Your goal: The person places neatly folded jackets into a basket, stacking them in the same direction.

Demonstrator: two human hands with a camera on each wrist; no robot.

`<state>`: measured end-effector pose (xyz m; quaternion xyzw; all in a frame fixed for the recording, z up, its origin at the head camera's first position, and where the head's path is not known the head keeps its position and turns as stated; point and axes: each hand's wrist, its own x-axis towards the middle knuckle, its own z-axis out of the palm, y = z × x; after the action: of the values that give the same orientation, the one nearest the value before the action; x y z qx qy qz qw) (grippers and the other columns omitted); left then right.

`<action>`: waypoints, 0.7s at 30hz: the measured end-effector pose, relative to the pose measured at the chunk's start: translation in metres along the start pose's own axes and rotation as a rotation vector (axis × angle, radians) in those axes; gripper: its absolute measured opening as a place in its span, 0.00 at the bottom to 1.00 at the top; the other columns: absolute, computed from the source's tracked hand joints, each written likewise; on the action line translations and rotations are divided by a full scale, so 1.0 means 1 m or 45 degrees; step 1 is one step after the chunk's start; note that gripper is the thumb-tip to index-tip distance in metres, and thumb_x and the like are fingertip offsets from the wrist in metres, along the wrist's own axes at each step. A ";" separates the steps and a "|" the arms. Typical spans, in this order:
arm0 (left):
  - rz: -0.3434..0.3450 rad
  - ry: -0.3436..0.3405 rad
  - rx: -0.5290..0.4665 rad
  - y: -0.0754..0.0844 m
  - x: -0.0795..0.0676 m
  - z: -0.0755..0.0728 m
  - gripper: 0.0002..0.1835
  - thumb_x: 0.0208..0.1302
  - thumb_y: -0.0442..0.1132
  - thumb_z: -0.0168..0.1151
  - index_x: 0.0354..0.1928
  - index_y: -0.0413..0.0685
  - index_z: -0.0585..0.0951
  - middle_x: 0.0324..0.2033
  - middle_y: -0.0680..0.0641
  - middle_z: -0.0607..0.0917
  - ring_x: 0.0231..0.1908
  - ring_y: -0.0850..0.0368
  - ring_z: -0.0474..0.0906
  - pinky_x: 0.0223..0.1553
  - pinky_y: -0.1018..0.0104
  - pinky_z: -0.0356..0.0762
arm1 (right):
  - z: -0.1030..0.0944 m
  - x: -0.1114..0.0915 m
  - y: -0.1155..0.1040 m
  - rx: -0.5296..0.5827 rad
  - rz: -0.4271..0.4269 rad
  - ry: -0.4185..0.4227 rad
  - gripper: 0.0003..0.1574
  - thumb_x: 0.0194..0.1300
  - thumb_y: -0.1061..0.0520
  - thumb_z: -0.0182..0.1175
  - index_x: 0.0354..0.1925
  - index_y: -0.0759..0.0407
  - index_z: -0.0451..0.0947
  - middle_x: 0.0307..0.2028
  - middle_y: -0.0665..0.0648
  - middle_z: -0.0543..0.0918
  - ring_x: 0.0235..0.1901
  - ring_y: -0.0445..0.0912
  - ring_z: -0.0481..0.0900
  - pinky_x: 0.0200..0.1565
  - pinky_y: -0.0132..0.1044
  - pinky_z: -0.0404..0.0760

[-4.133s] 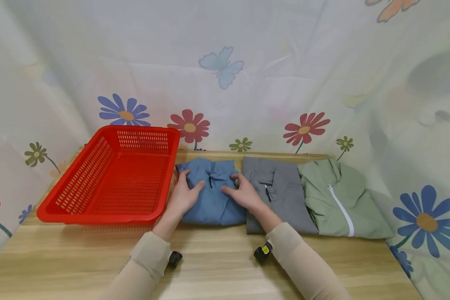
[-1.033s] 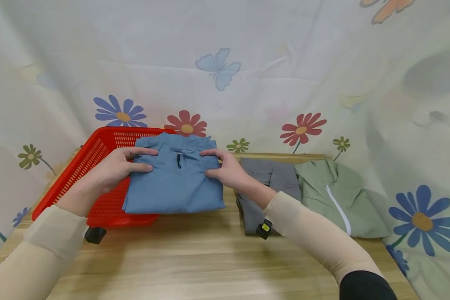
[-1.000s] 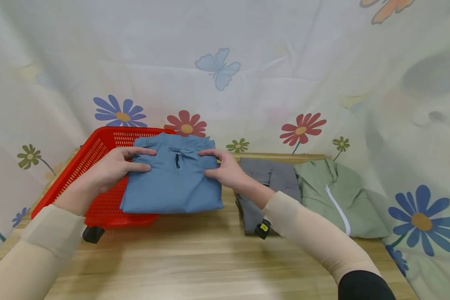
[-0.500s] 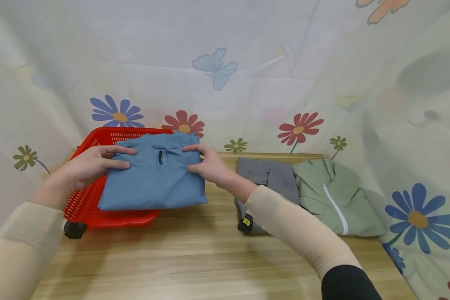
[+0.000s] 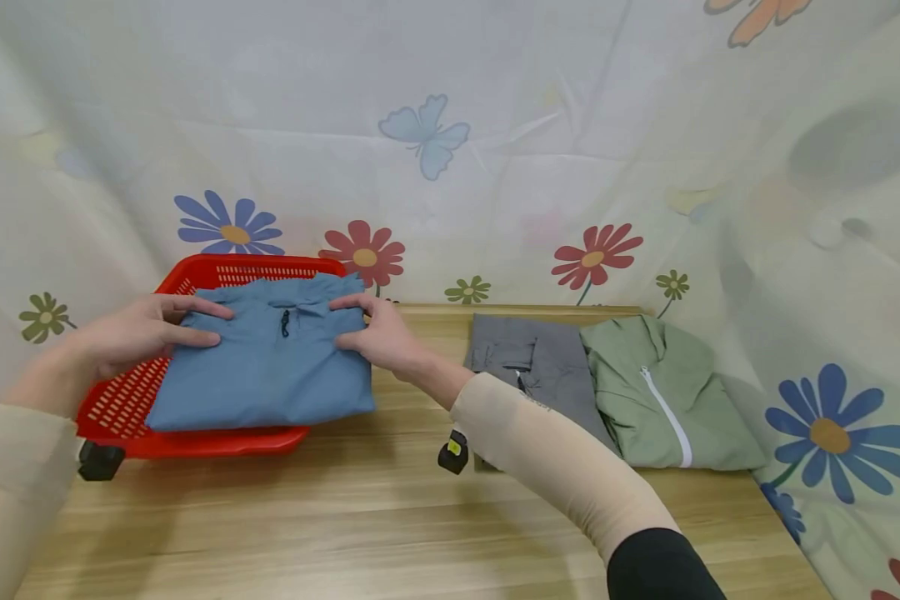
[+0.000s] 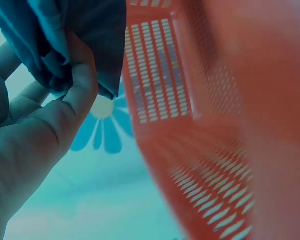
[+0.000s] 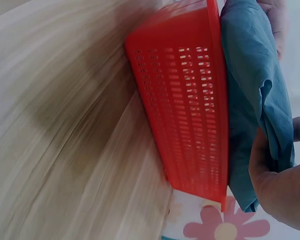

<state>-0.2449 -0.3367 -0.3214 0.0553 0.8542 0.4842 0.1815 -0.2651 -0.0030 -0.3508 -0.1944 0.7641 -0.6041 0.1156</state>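
Note:
A folded blue jacket [image 5: 270, 375] with a short black zip pull is held flat over the red basket [image 5: 262, 442], covering most of its opening. My left hand [image 5: 142, 333] grips the jacket's left side; in the left wrist view its fingers and thumb pinch the bunched dark-looking cloth [image 6: 95, 45]. On the other side my right hand [image 5: 382, 333] pinches the jacket's right edge, thumb below and fingers above in the right wrist view, where the cloth [image 7: 255, 100] lies right at the basket's rim. Whether the jacket touches the rim I cannot tell.
To the right, a folded grey garment [image 5: 555, 367] lies beside a folded green jacket [image 5: 667, 400] with a white zip. All stand on a wooden table [image 5: 307, 525]. A flowered curtain [image 5: 495, 192] hangs behind and at the sides.
The blue jacket has been lifted from the table beside the grey garment and carried left over the basket, both hands gripping it. In the last half second it moves further left.

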 end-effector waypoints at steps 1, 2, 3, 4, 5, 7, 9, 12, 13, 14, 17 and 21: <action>-0.009 -0.003 0.032 0.001 -0.002 -0.003 0.34 0.70 0.46 0.67 0.73 0.40 0.69 0.73 0.28 0.54 0.64 0.32 0.63 0.45 0.52 0.86 | 0.003 0.001 0.000 -0.005 0.002 0.005 0.28 0.65 0.67 0.66 0.62 0.55 0.80 0.66 0.53 0.71 0.60 0.46 0.70 0.53 0.39 0.82; -0.017 -0.015 0.054 0.003 -0.004 -0.006 0.35 0.71 0.46 0.67 0.73 0.40 0.68 0.72 0.27 0.54 0.62 0.32 0.66 0.45 0.51 0.86 | 0.005 0.001 0.000 -0.007 0.007 0.011 0.28 0.65 0.67 0.67 0.62 0.54 0.80 0.66 0.52 0.71 0.60 0.46 0.69 0.52 0.39 0.82; -0.017 -0.026 0.086 0.005 -0.006 -0.009 0.35 0.71 0.46 0.67 0.74 0.40 0.68 0.72 0.27 0.54 0.61 0.32 0.66 0.45 0.50 0.86 | 0.008 0.002 0.000 -0.007 0.010 0.016 0.28 0.64 0.67 0.67 0.62 0.54 0.81 0.65 0.52 0.71 0.60 0.46 0.69 0.52 0.38 0.82; -0.012 -0.037 0.128 0.006 -0.008 -0.012 0.34 0.71 0.46 0.66 0.74 0.40 0.68 0.72 0.26 0.54 0.61 0.31 0.67 0.45 0.50 0.85 | 0.011 0.002 0.000 -0.011 0.015 0.021 0.27 0.64 0.67 0.67 0.61 0.54 0.81 0.65 0.52 0.71 0.59 0.45 0.69 0.52 0.38 0.82; -0.006 -0.049 0.165 0.008 -0.009 -0.015 0.34 0.71 0.46 0.66 0.74 0.40 0.68 0.72 0.26 0.54 0.60 0.30 0.67 0.45 0.50 0.85 | 0.014 0.003 0.000 -0.011 0.019 0.024 0.27 0.64 0.67 0.67 0.61 0.53 0.81 0.64 0.51 0.72 0.59 0.45 0.69 0.52 0.38 0.82; 0.022 -0.071 0.261 0.010 -0.011 -0.022 0.34 0.70 0.45 0.67 0.73 0.40 0.69 0.72 0.26 0.54 0.63 0.28 0.62 0.48 0.50 0.84 | 0.019 0.005 0.001 0.001 0.024 0.023 0.27 0.64 0.67 0.68 0.60 0.53 0.81 0.63 0.51 0.72 0.57 0.45 0.70 0.51 0.38 0.82; 0.039 -0.092 0.332 0.011 -0.011 -0.028 0.34 0.70 0.45 0.67 0.73 0.39 0.69 0.72 0.25 0.54 0.65 0.25 0.56 0.50 0.48 0.82 | 0.024 0.007 0.001 0.022 0.033 0.024 0.26 0.64 0.66 0.68 0.60 0.53 0.81 0.61 0.50 0.73 0.55 0.45 0.72 0.50 0.37 0.83; 0.036 -0.109 0.379 0.010 -0.010 -0.036 0.34 0.69 0.44 0.68 0.73 0.38 0.70 0.72 0.24 0.54 0.65 0.24 0.55 0.53 0.43 0.79 | 0.031 0.010 0.001 0.037 0.040 0.036 0.25 0.64 0.66 0.69 0.59 0.53 0.82 0.57 0.49 0.74 0.52 0.44 0.73 0.49 0.36 0.83; 0.035 -0.113 0.385 0.009 -0.009 -0.038 0.34 0.69 0.43 0.68 0.73 0.38 0.70 0.71 0.24 0.55 0.65 0.24 0.56 0.54 0.41 0.79 | 0.033 0.011 0.001 0.034 0.040 0.044 0.25 0.64 0.66 0.69 0.58 0.54 0.82 0.56 0.49 0.75 0.51 0.44 0.74 0.48 0.36 0.83; 0.038 -0.112 0.392 0.009 -0.008 -0.039 0.34 0.69 0.43 0.68 0.73 0.38 0.70 0.71 0.24 0.55 0.65 0.24 0.56 0.54 0.40 0.78 | 0.035 0.013 0.002 0.029 0.039 0.055 0.25 0.64 0.66 0.69 0.58 0.54 0.82 0.55 0.50 0.75 0.50 0.44 0.74 0.48 0.35 0.83; 0.047 -0.098 0.414 0.007 -0.005 -0.042 0.33 0.68 0.41 0.68 0.72 0.37 0.71 0.71 0.24 0.56 0.65 0.24 0.56 0.55 0.37 0.76 | 0.042 0.018 0.005 0.013 0.040 0.087 0.24 0.63 0.67 0.69 0.57 0.54 0.82 0.55 0.50 0.76 0.50 0.43 0.74 0.47 0.34 0.83; 0.052 -0.062 0.457 0.003 -0.001 -0.045 0.31 0.69 0.39 0.67 0.71 0.37 0.72 0.70 0.23 0.58 0.65 0.22 0.55 0.56 0.34 0.75 | 0.049 0.023 0.009 0.002 0.041 0.121 0.24 0.64 0.66 0.70 0.57 0.54 0.82 0.57 0.50 0.76 0.51 0.42 0.74 0.47 0.33 0.83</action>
<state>-0.2607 -0.3714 -0.2984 0.1158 0.9209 0.3259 0.1796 -0.2668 -0.0547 -0.3698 -0.1532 0.7713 -0.6113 0.0891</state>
